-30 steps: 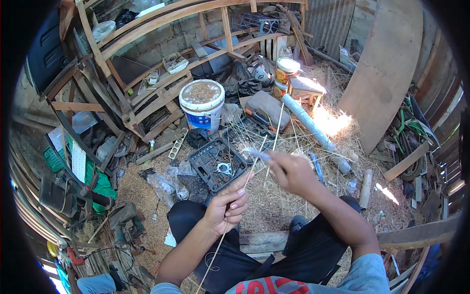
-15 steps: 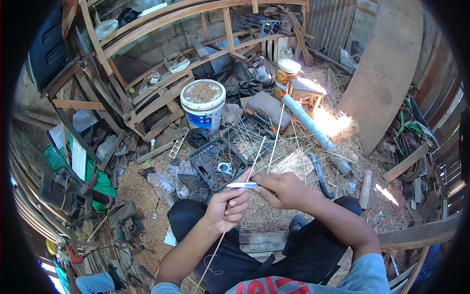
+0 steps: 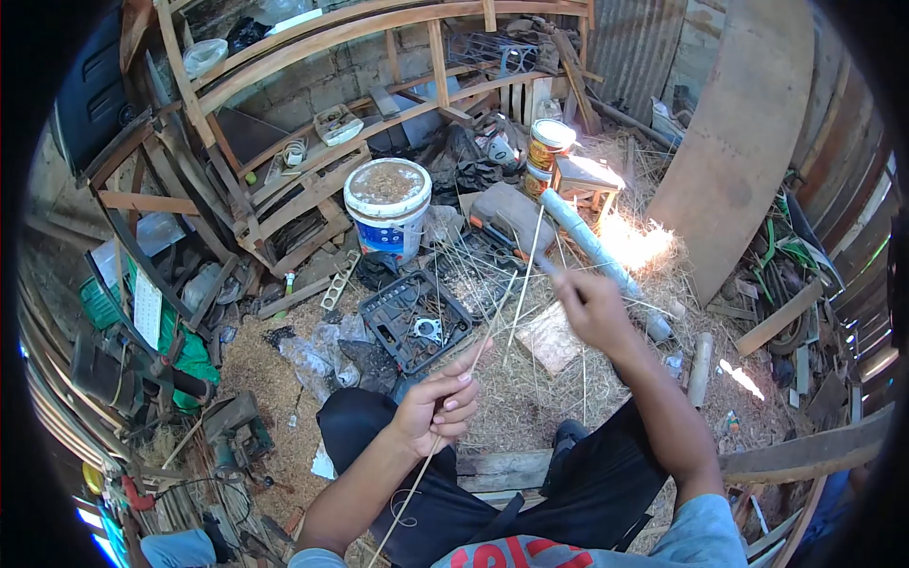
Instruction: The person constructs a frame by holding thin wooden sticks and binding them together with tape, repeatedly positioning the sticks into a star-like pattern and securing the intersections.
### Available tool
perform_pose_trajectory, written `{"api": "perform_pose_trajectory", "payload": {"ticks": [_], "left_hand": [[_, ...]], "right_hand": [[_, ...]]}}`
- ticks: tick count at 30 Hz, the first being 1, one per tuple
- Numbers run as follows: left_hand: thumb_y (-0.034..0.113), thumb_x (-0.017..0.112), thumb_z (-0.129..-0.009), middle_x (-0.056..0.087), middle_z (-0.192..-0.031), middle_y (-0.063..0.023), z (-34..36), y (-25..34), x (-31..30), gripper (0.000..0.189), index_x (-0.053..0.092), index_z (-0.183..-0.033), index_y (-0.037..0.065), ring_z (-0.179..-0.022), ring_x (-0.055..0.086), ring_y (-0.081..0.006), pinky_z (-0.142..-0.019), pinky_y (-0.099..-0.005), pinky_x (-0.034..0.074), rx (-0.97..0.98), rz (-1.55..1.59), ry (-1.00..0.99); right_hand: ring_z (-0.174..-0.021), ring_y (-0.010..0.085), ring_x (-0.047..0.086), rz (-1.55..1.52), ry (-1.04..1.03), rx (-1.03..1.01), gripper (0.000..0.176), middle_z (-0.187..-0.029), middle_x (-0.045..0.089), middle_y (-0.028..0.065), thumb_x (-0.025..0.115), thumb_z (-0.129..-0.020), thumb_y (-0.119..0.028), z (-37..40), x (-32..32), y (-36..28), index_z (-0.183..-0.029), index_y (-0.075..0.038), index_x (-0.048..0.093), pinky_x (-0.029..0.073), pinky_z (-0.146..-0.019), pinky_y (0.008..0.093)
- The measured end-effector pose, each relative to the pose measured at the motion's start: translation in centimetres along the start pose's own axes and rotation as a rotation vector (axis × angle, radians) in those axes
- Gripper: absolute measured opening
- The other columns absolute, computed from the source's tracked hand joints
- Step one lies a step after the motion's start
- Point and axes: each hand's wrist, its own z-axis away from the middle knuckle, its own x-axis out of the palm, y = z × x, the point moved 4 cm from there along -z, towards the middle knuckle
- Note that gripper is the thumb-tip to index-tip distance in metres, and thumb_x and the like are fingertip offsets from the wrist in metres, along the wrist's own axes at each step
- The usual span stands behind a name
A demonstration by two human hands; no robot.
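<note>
head view: the person sits low on a floor strewn with straw and sawdust, dark-trousered knees at the near edge of the picture. the left hand is near the middle, just above the left knee, its fingers pinched shut around a thin pale strip. the strip runs from the near left, past the forearm, through the pinch, and slants up to the far right, its free end over the straw. the right hand is raised farther out and to the right, well apart from the left hand and off the strip. its fingers are curled closed on a small tool, of which only a dark blurred tip shows toward the far left. a second thin stick stands out between the two hands, over the straw. just left of the strip's free end lies an open black tool case with small parts in its compartments. beyond it stands a white bucket filled to the brim with brownish stuff. to the far right of the right hand a grey tube lies slanted on the straw, with a small wooden stool and stacked tins behind it. a curved wooden frame spans the far left, and a large rounded board leans at the far right.
</note>
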Motion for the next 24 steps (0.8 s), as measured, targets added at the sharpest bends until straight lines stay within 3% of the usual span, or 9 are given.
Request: {"api": "perform_pose_trajectory", "payload": {"ticks": [2, 4, 6, 10, 17, 20, 23, 24], "left_hand": [[0.008, 0.039, -0.100, 0.035, -0.065, 0.0009, 0.0, 0.3, -0.1, 0.052, 0.031, -0.150, 0.019, -0.046, 0.026, -0.0043, -0.034, -0.0166, 0.020, 0.029, -0.003, 0.045], [0.008, 0.039, -0.101, 0.034, -0.064, 0.0024, 0.0, 0.3, 0.3, 0.049, 0.033, -0.149, 0.017, -0.044, 0.025, -0.0034, -0.033, -0.0158, 0.020, 0.040, -0.025, 0.119], [0.009, 0.039, -0.101, 0.034, -0.063, 0.0021, 0.1, 0.1, 1.0, 0.050, 0.032, -0.150, 0.018, -0.044, 0.025, -0.0037, -0.033, -0.0160, 0.020, 0.036, 0.005, 0.042], [0.008, 0.038, -0.101, 0.033, -0.063, 0.0019, 0.2, -0.1, 0.9, 0.053, 0.028, -0.152, 0.021, -0.043, 0.024, -0.0039, -0.032, -0.0165, 0.019, 0.007, 0.079, -0.043], [0.006, 0.035, -0.100, 0.032, -0.064, 0.0012, 0.1, -0.2, 0.7, 0.057, 0.022, -0.154, 0.022, -0.044, 0.023, -0.0044, -0.035, -0.0175, 0.019, -0.046, 0.079, -0.050], [0.005, 0.034, -0.101, 0.031, -0.064, 0.0013, 0.4, -0.6, 0.8, 0.057, 0.022, -0.154, 0.022, -0.044, 0.023, -0.0045, -0.036, -0.0175, 0.019, -0.080, 0.038, -0.047], [0.006, 0.034, -0.101, 0.031, -0.063, 0.0018, 0.4, -0.6, 1.1, 0.057, 0.023, -0.154, 0.024, -0.044, 0.022, -0.0041, -0.035, -0.0171, 0.019, -0.069, -0.008, -0.051], [0.006, 0.035, -0.101, 0.031, -0.063, 0.0023, 0.2, -0.5, 1.2, 0.057, 0.024, -0.153, 0.024, -0.043, 0.022, -0.0036, -0.035, -0.0169, 0.019, -0.053, -0.006, -0.052]], "right_hand": [[-0.070, 0.0307, 0.068, -0.040, -0.154, -0.127, 0.025, -0.081, 0.068, 0.0168, 0.059, -0.093, -0.023, 1.6, 1.9, -3.2, -0.107, -0.004, 0.068, 0.054, -0.063, 0.0379], [-0.066, 0.0304, 0.067, -0.048, -0.210, -0.266, 0.025, -0.079, 0.067, 0.0148, 0.061, -0.091, -0.022, 3.5, 3.8, -5.0, -0.108, -0.004, 0.067, 0.053, -0.058, 0.0384], [-0.061, 0.0295, 0.064, -0.008, -0.233, -0.392, 0.025, -0.074, 0.064, 0.0134, 0.062, -0.090, -0.017, 4.5, 4.7, -6.2, -0.110, -0.002, 0.066, 0.050, -0.054, 0.0373], [-0.061, 0.0298, 0.065, -0.040, -0.066, -0.331, 0.021, -0.073, 0.065, 0.0129, 0.062, -0.090, -0.014, 3.1, 4.0, -5.3, -0.108, -0.003, 0.065, 0.050, -0.054, 0.0370], [-0.060, 0.0320, 0.064, -0.011, 0.029, -0.216, 0.021, -0.072, 0.064, 0.0161, 0.058, -0.094, -0.020, 1.9, 2.1, -3.4, -0.106, -0.005, 0.067, 0.051, -0.056, 0.0386], [-0.058, 0.0322, 0.062, 0.006, 0.060, 0.014, 0.023, -0.072, 0.062, 0.0182, 0.057, -0.095, -0.021, 0.1, -0.5, 0.3, -0.107, -0.003, 0.066, 0.049, -0.055, 0.0375], [-0.057, 0.0311, 0.061, 0.013, 0.083, 0.039, 0.025, -0.073, 0.061, 0.0197, 0.058, -0.095, -0.022, -0.4, -2.6, 0.3, -0.108, -0.002, 0.065, 0.047, -0.055, 0.0357], [-0.057, 0.0304, 0.062, 0.006, 0.050, -0.051, 0.025, -0.073, 0.062, 0.0190, 0.058, -0.095, -0.022, -0.3, -2.2, -0.2, -0.109, -0.003, 0.065, 0.048, -0.055, 0.0359]]}}
